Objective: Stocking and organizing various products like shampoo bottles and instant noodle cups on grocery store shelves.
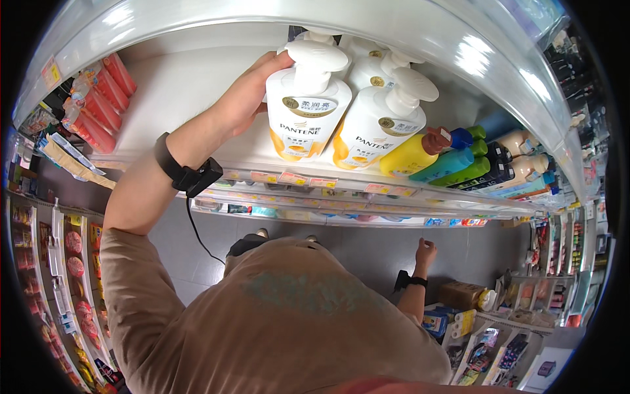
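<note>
My left hand (251, 93) is on the shelf, wrapped around the left side of a white Pantene pump bottle (307, 115). One finger reaches up near the base of its white pump, and the other fingers are partly hidden behind the bottle. Close on its right stands a second Pantene pump bottle (379, 123) with the same orange-and-white label. More white pump bottles (366, 64) stand behind these two. Low at my right side hangs my right hand (426, 251), away from the shelf, with loosely bent fingers and nothing visible in it.
A yellow pump bottle (408, 155) and several green, blue and dark bottles stand farther right. Red-pink bottles (101, 106) are at the shelf's left end. A clear curved shelf edge (315, 12) arches overhead. Price tags (294, 178) line the front. A black cable (193, 226) hangs from my left wristband.
</note>
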Tool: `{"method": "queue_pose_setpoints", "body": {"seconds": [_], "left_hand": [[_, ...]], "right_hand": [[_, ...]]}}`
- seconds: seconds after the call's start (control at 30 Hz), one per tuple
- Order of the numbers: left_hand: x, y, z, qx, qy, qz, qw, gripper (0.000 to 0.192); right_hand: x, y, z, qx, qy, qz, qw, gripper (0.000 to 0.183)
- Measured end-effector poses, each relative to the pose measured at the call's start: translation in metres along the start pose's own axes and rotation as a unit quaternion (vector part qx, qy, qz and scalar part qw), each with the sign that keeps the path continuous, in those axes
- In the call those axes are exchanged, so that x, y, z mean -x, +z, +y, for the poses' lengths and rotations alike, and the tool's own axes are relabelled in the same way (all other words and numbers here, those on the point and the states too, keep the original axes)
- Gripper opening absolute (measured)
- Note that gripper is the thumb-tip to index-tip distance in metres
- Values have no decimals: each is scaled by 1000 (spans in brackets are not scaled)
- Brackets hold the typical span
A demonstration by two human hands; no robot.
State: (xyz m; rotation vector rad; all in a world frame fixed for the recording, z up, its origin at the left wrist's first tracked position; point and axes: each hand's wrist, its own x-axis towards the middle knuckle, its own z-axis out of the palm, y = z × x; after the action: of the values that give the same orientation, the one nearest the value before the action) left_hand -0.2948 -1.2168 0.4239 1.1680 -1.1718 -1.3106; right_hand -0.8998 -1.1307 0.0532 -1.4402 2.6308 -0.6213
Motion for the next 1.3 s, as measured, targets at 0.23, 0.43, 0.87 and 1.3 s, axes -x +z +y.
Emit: {"method": "queue_pose_setpoints", "body": {"seconds": [0.23, 0.43, 0.87, 1.3], "left_hand": [[0, -7, 4, 46, -45, -27, 998, 60], [1, -12, 4, 45, -61, -31, 997, 55], [-24, -29, 11, -12, 28, -77, 997, 51], [-55, -40, 15, -7, 18, -221, 975, 59]], "right_hand": [[-1, 10, -7, -43, -12, -33, 998, 37], [-1, 13, 2, -28, -37, -70, 996, 37], [53, 21, -3, -20, -19, -65, 997, 41], [78, 21, 3, -40, 21, -133, 990, 40]]}}
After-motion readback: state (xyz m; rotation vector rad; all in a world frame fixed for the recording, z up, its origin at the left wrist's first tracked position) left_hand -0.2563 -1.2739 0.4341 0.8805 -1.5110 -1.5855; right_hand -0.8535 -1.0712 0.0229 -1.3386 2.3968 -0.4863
